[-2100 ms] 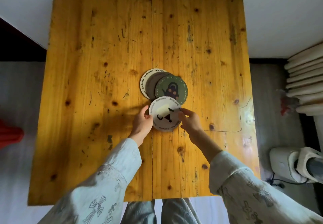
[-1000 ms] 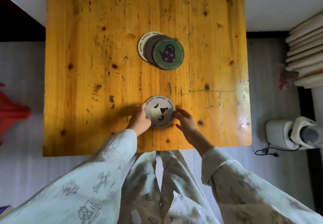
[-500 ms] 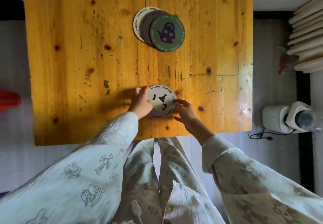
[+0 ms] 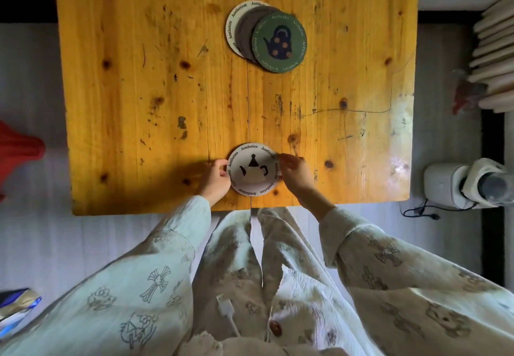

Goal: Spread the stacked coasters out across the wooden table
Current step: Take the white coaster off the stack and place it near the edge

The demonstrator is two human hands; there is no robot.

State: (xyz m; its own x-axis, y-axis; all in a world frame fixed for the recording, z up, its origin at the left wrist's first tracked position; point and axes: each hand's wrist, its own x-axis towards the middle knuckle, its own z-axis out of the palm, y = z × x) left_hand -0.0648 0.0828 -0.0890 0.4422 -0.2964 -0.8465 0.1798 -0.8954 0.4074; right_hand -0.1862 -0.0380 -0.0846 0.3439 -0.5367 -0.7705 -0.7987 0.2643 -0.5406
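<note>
A scuffed, knotty yellow wooden surface [image 4: 139, 91] stands on a pale grey floor, with a white appliance [image 4: 456, 186] and its dark cord on the floor to the right and something red [image 4: 16, 150] at the left edge.

Nearest, two pale printed sleeves reach onto the near edge of the surface. Between them lies one white coaster [image 4: 253, 170], flat on the wood close to the near edge, showing a black-trimmed teapot and the word "Aesthetics" repeated around its rim. The left hand [image 4: 215, 179] pinches its left rim with thumb and fingertips; the right hand [image 4: 294, 173] pinches its right rim the same way. Both hands are closed on that one coaster, one at each side, and they do not touch each other.

Farther off, well apart from it near the far middle of the surface, three coasters lie fanned and overlapping: a green coaster [image 4: 279, 43] with a dark blue spotted teapot on top at the right, a plain grey coaster [image 4: 246, 33] beneath it, and a cream coaster [image 4: 232, 23] lowest, showing at the left. That makes four coasters in all.

Compared with half a second ago, the white coaster has been turned, so its teapot now stands upright to the viewer, and the three fanned coasters lie as they did.
</note>
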